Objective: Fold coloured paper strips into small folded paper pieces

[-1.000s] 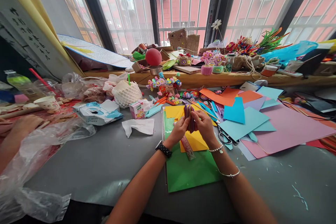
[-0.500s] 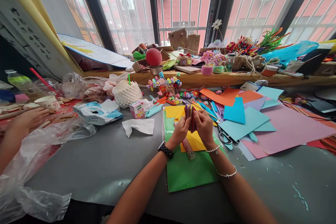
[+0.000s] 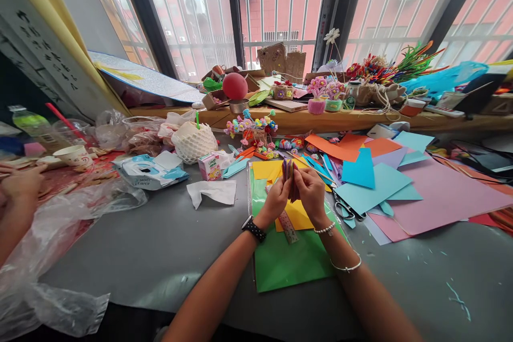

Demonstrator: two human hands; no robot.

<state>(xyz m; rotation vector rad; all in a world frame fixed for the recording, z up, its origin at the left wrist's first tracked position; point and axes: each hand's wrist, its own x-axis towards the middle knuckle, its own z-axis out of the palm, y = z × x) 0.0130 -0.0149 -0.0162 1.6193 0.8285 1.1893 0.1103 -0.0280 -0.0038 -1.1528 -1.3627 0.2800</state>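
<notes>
Between my two hands is a small stack of coloured paper pieces [image 3: 288, 172], held upright with its edges showing. My left hand [image 3: 276, 200] is closed on its left side, and my right hand [image 3: 312, 189] pinches it from the right. Below them lies a pack of green paper [image 3: 294, 270] in a clear sleeve, with yellow sheets [image 3: 302, 216] on top. A patterned ruler-like strip [image 3: 287, 227] rests on the yellow paper, partly hidden by my left hand. Scissors [image 3: 343, 209] lie just right of my right wrist.
Blue sheets [image 3: 374, 189] and a large pink sheet [image 3: 452, 197] spread to the right. Leftward are a white tissue [image 3: 212, 192], a wet-wipe pack [image 3: 149, 172], a small carton [image 3: 210, 165] and a net-wrapped coconut [image 3: 194, 141]. Another person's hand [image 3: 22, 184] is at far left.
My hands stay in almost the same place, still around the paper stack. The other person's hand at far left has moved further left.
</notes>
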